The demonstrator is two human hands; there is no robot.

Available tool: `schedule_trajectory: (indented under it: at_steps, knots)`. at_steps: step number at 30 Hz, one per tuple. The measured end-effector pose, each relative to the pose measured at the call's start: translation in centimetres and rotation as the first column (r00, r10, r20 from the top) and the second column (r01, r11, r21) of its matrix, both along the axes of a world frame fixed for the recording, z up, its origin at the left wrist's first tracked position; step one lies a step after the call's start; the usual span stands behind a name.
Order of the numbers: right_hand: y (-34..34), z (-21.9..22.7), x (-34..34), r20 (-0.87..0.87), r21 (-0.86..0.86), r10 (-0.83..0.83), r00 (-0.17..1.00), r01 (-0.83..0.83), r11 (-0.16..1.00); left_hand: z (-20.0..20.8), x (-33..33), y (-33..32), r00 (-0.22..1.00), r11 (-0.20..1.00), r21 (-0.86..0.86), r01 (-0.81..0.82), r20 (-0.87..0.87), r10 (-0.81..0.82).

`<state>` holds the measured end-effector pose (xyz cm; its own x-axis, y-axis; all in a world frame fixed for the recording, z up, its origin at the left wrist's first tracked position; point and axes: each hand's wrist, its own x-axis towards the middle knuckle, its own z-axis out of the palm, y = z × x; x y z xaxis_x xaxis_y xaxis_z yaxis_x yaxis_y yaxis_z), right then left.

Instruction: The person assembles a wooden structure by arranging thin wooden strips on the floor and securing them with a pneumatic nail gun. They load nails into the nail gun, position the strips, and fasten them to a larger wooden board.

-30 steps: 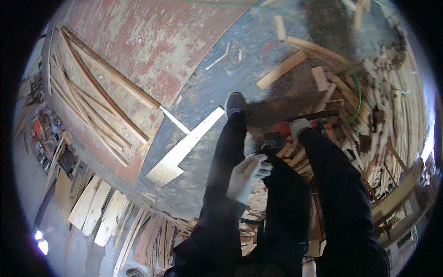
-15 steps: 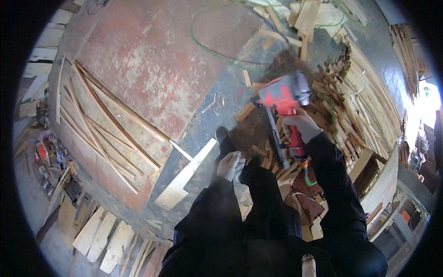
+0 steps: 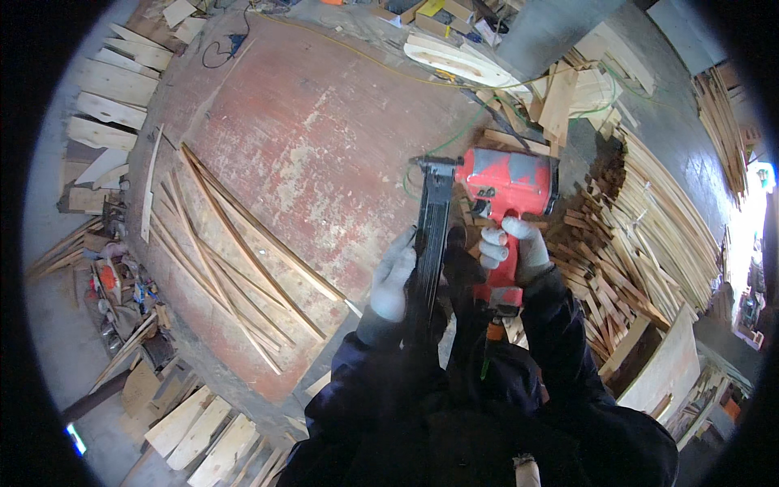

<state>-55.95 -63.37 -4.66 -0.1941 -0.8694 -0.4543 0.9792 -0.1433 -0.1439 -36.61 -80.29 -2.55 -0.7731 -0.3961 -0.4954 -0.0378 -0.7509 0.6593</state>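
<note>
A red and black nail gun [image 3: 531, 174] is held up in front of me, its long black magazine [image 3: 432, 235] on the left side. My right hand [image 3: 519, 247], in a pale glove, is wrapped round the red handle. Against the left edge of the magazine is my left hand [image 3: 391, 280], gloved too, its fingers bent in at that edge; the thumb side is partly hidden. An orange hose fitting [image 3: 494, 331] with a green end hangs below the handle.
Thin curved wood strips [image 3: 235, 252] lie on a worn red board [image 3: 324, 105] to the left. At the right are heaped wood offcuts [image 3: 596, 276] and stacked long strips [image 3: 665, 219]. Pale planks [image 3: 462, 61] and a yellow hose [image 3: 341, 45] lie at the far side.
The nail gun has come closer, and its magazine now stands more upright. My left hand has moved from a closed pose apart from it up to the magazine. The view has shifted.
</note>
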Motion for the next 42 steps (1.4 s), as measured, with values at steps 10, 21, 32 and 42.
schedule_trajectory:
  at_steps: [10, 21, 32, 42]
  knots:
    - [-11.4, -2.5, -10.6, 0.043, 0.253, 0.079, 0.996, -0.087, 0.963, -8.3, -15.2, -11.0, 0.977, 0.962, -0.25, -0.107, 0.154, 0.148]
    - [-29.8, -1.6, -17.3, -0.022, 0.441, 0.16, 0.987, -0.134, 0.888, -15.6, -21.7, -24.9, 0.963, 0.975, -0.034, -0.219, 0.151, 0.221]
    - [-55.7, -0.5, -14.5, -0.168, 0.556, 0.165, 0.972, -0.045, 0.83, -16.9, -23.2, -54.0, 0.962, 0.973, 0.136, -0.186, 0.225, 0.152]
    - [-70.9, 1.4, -15.2, -0.159, 0.553, 0.268, 0.95, -0.139, 0.822, -13.5, -24.4, -69.2, 0.734, 0.909, -0.391, 0.144, 0.659, 0.167]
